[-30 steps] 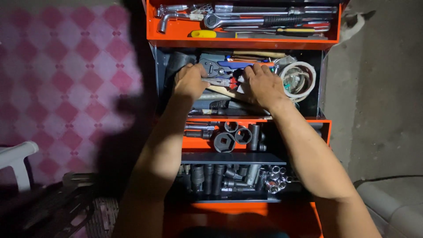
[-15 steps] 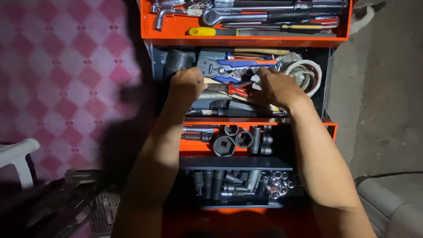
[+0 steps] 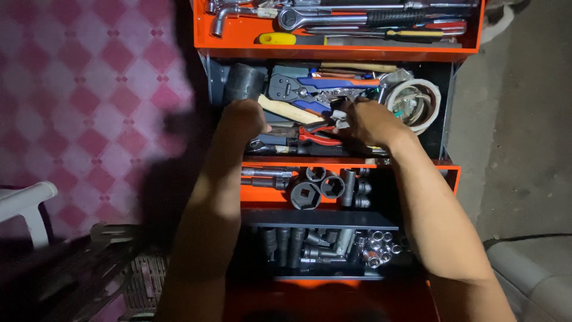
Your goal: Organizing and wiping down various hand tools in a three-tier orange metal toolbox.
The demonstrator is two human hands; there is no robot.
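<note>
An open orange tiered toolbox [image 3: 217, 50] lies in front of me. Both hands reach into its deep middle compartment, which is full of hand tools. My left hand [image 3: 241, 118] has its fingers curled down among the tools, just below a black mallet head [image 3: 244, 80] and its wooden handle [image 3: 289, 110]. My right hand [image 3: 366, 122] has its fingers bent over small metal parts beside red-handled pliers [image 3: 319, 136] and a blue-handled crimper [image 3: 313, 86]. The fingers hide what each hand grips, if anything.
The top tray holds a ratchet wrench [image 3: 333, 18] and a yellow-handled screwdriver [image 3: 277, 39]. A pale coil [image 3: 414, 100] fills the compartment's right end. Two lower trays hold several sockets [image 3: 316, 189] [image 3: 325, 244]. A pink chequered floor [image 3: 89, 89] lies left, with a white chair arm [image 3: 27, 203].
Both hands have drawn back toward me inside the compartment. The mallet head and wooden handle are now uncovered, and the red-handled pliers lie nearer the front edge.
</note>
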